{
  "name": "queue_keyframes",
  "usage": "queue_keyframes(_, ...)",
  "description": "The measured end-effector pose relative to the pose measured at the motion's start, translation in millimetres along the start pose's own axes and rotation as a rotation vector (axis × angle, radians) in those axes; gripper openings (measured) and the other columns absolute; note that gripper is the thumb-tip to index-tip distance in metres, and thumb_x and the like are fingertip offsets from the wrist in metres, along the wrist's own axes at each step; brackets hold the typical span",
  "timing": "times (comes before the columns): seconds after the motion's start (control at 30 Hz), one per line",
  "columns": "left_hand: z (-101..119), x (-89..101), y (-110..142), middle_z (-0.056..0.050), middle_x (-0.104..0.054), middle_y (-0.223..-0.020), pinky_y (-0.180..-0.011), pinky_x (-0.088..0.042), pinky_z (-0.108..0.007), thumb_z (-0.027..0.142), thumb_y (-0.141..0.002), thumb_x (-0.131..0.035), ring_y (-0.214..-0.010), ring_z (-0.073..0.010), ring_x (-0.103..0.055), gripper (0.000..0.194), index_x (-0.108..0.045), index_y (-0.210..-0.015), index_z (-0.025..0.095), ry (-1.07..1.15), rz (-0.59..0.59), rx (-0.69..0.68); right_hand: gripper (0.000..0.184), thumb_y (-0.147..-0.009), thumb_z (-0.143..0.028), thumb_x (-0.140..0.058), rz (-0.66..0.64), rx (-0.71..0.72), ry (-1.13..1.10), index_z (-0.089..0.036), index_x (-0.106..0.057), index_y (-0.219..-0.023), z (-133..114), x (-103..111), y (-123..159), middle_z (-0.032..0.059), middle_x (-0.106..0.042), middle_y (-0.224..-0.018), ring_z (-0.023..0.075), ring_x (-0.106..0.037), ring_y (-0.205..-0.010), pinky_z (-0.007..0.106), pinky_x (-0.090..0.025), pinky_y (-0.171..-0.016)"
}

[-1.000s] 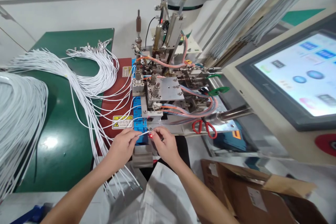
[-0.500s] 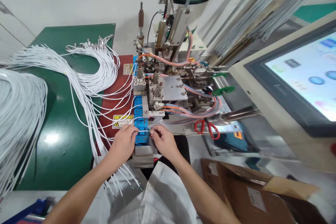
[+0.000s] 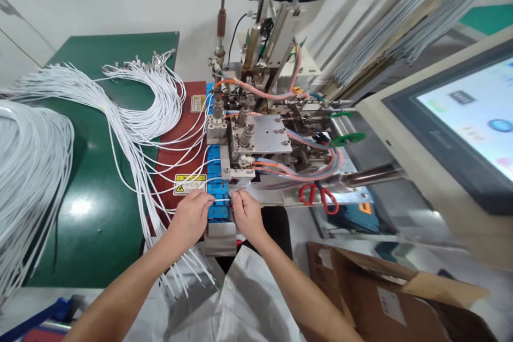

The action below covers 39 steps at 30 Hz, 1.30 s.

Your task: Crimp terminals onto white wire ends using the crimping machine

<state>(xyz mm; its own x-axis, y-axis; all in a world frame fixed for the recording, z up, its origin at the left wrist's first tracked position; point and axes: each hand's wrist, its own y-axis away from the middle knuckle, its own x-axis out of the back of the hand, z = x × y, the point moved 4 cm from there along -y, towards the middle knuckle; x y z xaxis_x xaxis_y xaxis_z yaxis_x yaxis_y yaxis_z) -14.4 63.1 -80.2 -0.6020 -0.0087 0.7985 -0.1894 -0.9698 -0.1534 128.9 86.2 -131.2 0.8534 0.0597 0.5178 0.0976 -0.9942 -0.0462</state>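
White cable: one thin, smooth, round strand (image 3: pixel 222 200), running between the two hands across the blue plastic fixture (image 3: pixel 218 212) at the machine's near edge.
Left hand: bare (image 3: pixel 193 214), fingertips clamped on the cable.
Right hand: bare (image 3: pixel 247 216), thumb and finger pinched on its far end.
Machine: metal (image 3: pixel 262 133), with a flat, bolted silver plate and soft orange and blue-grey tubes (image 3: pixel 296 171).
Red plate: flat, matte (image 3: pixel 168 155), bearing two yellow-and-white warning labels (image 3: pixel 189 184).
Bench: glossy green (image 3: pixel 112 251), carrying white cable bundles (image 3: pixel 160 112), strands too many to count; one curved bundle has small metallic ends.
Scissors: one pair, two red loops (image 3: pixel 331 201), on the machine's metal base.
Spool: one, green-rimmed, wound with silvery wire (image 3: pixel 342 126).
Touchscreen: one, dark-framed in a beige housing (image 3: pixel 476 112), partly out of view.
Cardboard: brown, open-flapped box (image 3: pixel 372 299), lower right.
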Motion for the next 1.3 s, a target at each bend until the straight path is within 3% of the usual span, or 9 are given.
queue_keyframes(0.27,4,-5.3,9,-0.009,-0.065,-0.087,-0.078,-0.048,-0.040,0.006,-0.083,-0.041,-0.079,-0.0215,-0.058,0.025,-0.061,-0.094,0.014,-0.353,-0.036,-0.210,0.036,-0.087,-0.039,-0.035,-0.015,-0.069,-0.042,-0.020,-0.041,-0.057,8,5,-1,-0.0047,-0.041,-0.051,0.0110,-0.041,-0.051,0.023,-0.033,-0.052)
queue_keyframes(0.47,6,9.8,19,-0.014,-0.061,-0.108,-0.093,-0.040,-0.040,0.011,-0.086,-0.042,-0.103,-0.0236,-0.054,0.029,-0.056,-0.111,0.010,-0.275,-0.031,-0.248,0.039,-0.084,-0.049,-0.039,0.149,-0.214,-0.419,-0.017,-0.052,-0.065,22,23,0,-0.0016,-0.049,-0.058,0.0118,-0.045,-0.054,0.023,-0.036,-0.051)
queue_keyframes(0.53,9,19.0,29,-0.011,-0.062,-0.105,-0.091,-0.041,-0.038,0.016,-0.087,-0.043,-0.102,-0.0220,-0.054,0.025,-0.058,-0.107,0.013,-0.258,-0.110,-0.262,0.039,-0.082,-0.050,-0.043,0.160,-0.217,-0.482,-0.017,-0.051,-0.062,22,28,2,-0.0023,-0.047,-0.056,0.0107,-0.042,-0.052,0.022,-0.035,-0.049)
queue_keyframes(0.67,9,29.4,55,-0.004,-0.060,-0.081,-0.071,-0.044,-0.031,0.021,-0.081,-0.056,-0.080,-0.0181,-0.054,0.008,-0.062,-0.077,0.019,-0.244,-0.436,-0.244,0.042,-0.080,-0.053,-0.045,0.163,-0.214,-0.541,-0.017,-0.049,-0.057,22,37,7,-0.0031,-0.044,-0.052,0.0097,-0.039,-0.049,0.022,-0.033,-0.046)
queue_keyframes(0.77,7,32.6,61,-0.003,-0.058,-0.075,-0.069,-0.041,-0.031,0.020,-0.080,-0.057,-0.075,-0.0174,-0.053,0.017,-0.058,-0.063,0.018,-0.225,-0.493,-0.219,0.043,-0.080,-0.053,-0.046,0.147,-0.235,-0.547,-0.017,-0.049,-0.056,19,38,10,-0.0030,-0.044,-0.051,0.0097,-0.039,-0.048,0.022,-0.033,-0.046)
queue_keyframes(1.0,14,26.8,33,0.000,-0.063,-0.077,-0.067,-0.045,-0.025,0.025,-0.087,-0.047,-0.072,-0.0131,-0.058,0.013,-0.058,-0.084,0.021,0.107,-0.200,0.024,0.040,-0.084,-0.048,-0.043,0.025,-0.089,-0.707,-0.017,-0.064,-0.070,-5,34,31,0.0026,-0.058,-0.060,0.0128,-0.050,-0.054,0.026,-0.041,-0.051)
queue_keyframes(1.1,21,19.9,26,-0.002,-0.065,-0.083,-0.071,-0.047,-0.026,0.025,-0.087,-0.045,-0.076,-0.0144,-0.061,0.016,-0.061,-0.091,0.021,0.146,-0.079,0.063,0.032,-0.082,-0.044,-0.048,0.062,-0.056,-0.771,-0.019,-0.067,-0.082,-11,38,39,0.0046,-0.063,-0.068,0.0146,-0.055,-0.058,0.028,-0.046,-0.054)
queue_keyframes(1.2,30,12.6,22,-0.005,-0.066,-0.094,-0.077,-0.049,-0.028,0.024,-0.086,-0.046,-0.085,-0.0162,-0.062,0.021,-0.061,-0.101,0.021,0.197,-0.034,0.080,0.016,-0.077,-0.032,-0.058,0.087,-0.067,-0.637,-0.020,-0.068,-0.080,-19,45,38,0.0037,-0.065,-0.069,0.0145,-0.058,-0.059,0.028,-0.048,-0.056)
queue_keyframes(1.3,36,4.8,19,-0.005,-0.067,-0.098,-0.076,-0.050,-0.027,0.026,-0.081,-0.054,-0.086,-0.0160,-0.062,0.025,-0.060,-0.105,0.021,0.321,-0.035,0.161,0.012,-0.076,-0.026,-0.059,-0.042,0.010,-0.545,-0.020,-0.069,-0.074,-32,46,31,0.0045,-0.067,-0.071,0.0160,-0.060,-0.067,0.029,-0.049,-0.063)
